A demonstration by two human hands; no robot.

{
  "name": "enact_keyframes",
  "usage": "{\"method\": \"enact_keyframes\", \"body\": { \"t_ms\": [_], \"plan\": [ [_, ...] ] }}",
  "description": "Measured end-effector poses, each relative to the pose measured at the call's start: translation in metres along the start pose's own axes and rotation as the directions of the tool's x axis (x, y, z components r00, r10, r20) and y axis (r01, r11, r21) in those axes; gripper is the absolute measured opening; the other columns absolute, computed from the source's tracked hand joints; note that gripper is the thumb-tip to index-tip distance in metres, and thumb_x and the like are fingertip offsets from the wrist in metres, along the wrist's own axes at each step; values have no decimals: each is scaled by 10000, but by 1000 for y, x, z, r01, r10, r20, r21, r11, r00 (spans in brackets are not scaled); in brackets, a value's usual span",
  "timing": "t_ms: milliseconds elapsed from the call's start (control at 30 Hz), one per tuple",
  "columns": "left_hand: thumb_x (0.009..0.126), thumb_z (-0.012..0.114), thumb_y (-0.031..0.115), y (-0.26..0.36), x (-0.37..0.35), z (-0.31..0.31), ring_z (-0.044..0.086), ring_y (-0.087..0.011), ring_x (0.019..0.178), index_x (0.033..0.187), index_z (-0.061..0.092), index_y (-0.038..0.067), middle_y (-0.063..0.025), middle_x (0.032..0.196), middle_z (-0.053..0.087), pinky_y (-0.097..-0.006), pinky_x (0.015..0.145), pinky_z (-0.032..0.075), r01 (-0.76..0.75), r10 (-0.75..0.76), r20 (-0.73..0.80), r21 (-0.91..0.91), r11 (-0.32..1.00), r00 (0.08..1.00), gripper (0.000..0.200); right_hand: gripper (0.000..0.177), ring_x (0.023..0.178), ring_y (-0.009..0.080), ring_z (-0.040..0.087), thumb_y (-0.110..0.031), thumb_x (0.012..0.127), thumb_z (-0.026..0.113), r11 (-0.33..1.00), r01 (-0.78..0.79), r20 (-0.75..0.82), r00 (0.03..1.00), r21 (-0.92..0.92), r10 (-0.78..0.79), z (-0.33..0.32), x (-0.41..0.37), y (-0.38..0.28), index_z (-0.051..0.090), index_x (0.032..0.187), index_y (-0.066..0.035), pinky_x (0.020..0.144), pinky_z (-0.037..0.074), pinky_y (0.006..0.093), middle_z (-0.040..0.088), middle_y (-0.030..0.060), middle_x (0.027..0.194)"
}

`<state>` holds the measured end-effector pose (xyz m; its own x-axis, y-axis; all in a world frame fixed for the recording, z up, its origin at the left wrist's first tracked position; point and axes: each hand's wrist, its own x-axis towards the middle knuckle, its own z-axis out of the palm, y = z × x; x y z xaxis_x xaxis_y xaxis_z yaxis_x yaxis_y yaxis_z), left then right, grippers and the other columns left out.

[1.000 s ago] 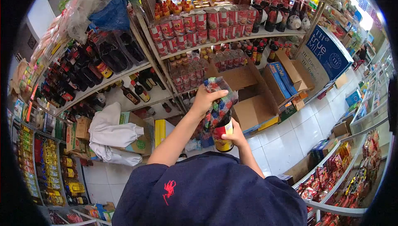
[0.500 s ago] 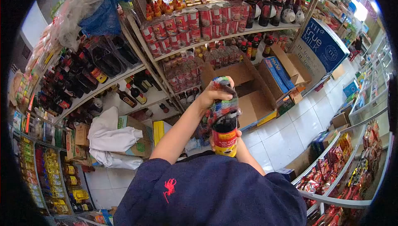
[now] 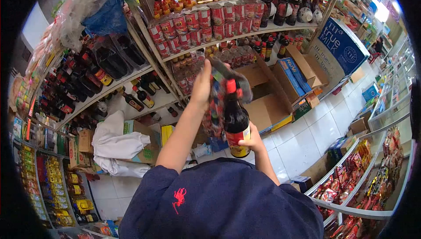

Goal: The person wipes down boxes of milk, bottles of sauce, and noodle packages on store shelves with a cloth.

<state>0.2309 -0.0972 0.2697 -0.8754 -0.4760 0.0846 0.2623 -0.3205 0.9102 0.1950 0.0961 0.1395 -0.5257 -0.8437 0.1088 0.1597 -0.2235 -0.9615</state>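
Over the head camera I see the bottle [image 3: 237, 118], smooth and dark, narrowing to a slim neck with a red cap [image 3: 231, 86]; a red-and-yellow label [image 3: 240, 139] wraps its lower body. Left of the bottle and partly behind its neck hangs a soft cloth [image 3: 215, 109], mottled red, blue and green. It is blurred, so I can't tell whether it touches the bottle.

Beyond the bottle, to its right, sits an open brown carton [image 3: 268, 110] of plain cardboard; farther right of the bottle, a smaller open carton [image 3: 315, 74] holds a blue box [image 3: 293, 77]. Beyond the bottle, a shelf [image 3: 245, 37] carries red cans [image 3: 193, 21] under clear film. Well left of the bottle, crumpled white fabric [image 3: 117, 145] drapes over cardboard.

My right grip [image 3: 252, 141] is wrapped around the bottle's lower body, thumb across the label. My left grip [image 3: 202, 83], upper left of the bottle, clasps the cloth, forearm stretched forward.
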Motion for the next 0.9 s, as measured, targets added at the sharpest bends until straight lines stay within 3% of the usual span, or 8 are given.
{"method": "enact_keyframes", "body": {
  "t_ms": [133, 300, 400, 533, 633, 733, 800, 900],
  "plan": [
    [869, 417, 478, -3, 7, -13, 579, -159, 849, 1038, 502, 3, -76, 976, 577, -309, 756, 467, -35, -9, -264, -159, 987, 964, 511, 819, 991, 161, 496, -324, 535, 777, 991, 20, -68, 998, 130, -11, 8, -4, 14, 409, 1197, -11, 870, 380, 298, 524, 66, 1086],
    [856, 395, 537, -43, -35, 15, 503, -132, 857, 1070, 532, -18, -79, 973, 582, -281, 769, 400, 174, -37, -339, 384, 907, 940, 610, 771, 988, 163, 498, -286, 564, 761, 997, 60, -183, 982, 58, -49, 18, 5, -3, 406, 1193, -16, 863, 384, 304, 524, 71, 1082],
    [904, 314, 473, -59, -42, 1, 521, -164, 922, 1101, 511, 21, -62, 1033, 566, -288, 852, 381, 163, 4, 363, -429, 888, 932, 531, 728, 985, 170, 503, -252, 586, 747, 994, 81, -207, 974, -74, -94, 12, 3, -2, 409, 1187, -20, 865, 386, 308, 525, 78, 1081],
    [869, 464, 349, -48, -40, -18, 516, -168, 1020, 1143, 476, 14, -78, 1095, 557, -291, 883, 399, 244, -217, 297, -58, 968, 930, 433, 781, 997, 196, 514, -308, 552, 749, 994, 46, -94, 995, 97, -36, 0, 0, 2, 404, 1182, -2, 869, 400, 321, 523, 112, 1092],
    [653, 667, 199, -34, -43, 0, 532, -192, 1011, 1031, 518, 21, -142, 1076, 562, -306, 874, 407, 257, -180, 494, -91, 962, 850, 445, 824, 906, 261, 581, -334, 529, 747, 792, -281, 370, 926, 542, 76, 2, 0, 4, 388, 1175, 29, 794, 477, 377, 541, 171, 1059],
    [625, 633, 130, -29, -32, 0, 550, -213, 982, 951, 535, 31, -169, 1004, 585, -311, 855, 416, 206, -174, 618, 20, 978, 767, 355, 818, 897, 266, 583, -342, 534, 744, 776, -217, 284, 958, 592, 51, 19, -5, -4, 391, 1170, 31, 800, 475, 381, 554, 165, 1033],
    [615, 613, 101, -27, -34, 6, 575, -222, 914, 905, 545, 31, -172, 944, 602, -317, 825, 433, 193, -145, 581, -21, 981, 801, 306, 795, 939, 243, 562, -347, 547, 743, 823, -245, 296, 950, 512, 99, 17, -6, -14, 401, 1164, 21, 824, 452, 355, 556, 151, 1033],
    [641, 626, 85, -26, -33, 9, 595, -184, 783, 855, 543, 33, -95, 809, 605, -299, 722, 464, 96, -151, 247, 219, 971, 957, 236, 727, 903, 179, 563, -305, 582, 750, 988, 53, -69, 996, -145, -63, 26, -4, -19, 413, 1150, 1, 786, 441, 309, 577, 108, 1002]
  ]
}}
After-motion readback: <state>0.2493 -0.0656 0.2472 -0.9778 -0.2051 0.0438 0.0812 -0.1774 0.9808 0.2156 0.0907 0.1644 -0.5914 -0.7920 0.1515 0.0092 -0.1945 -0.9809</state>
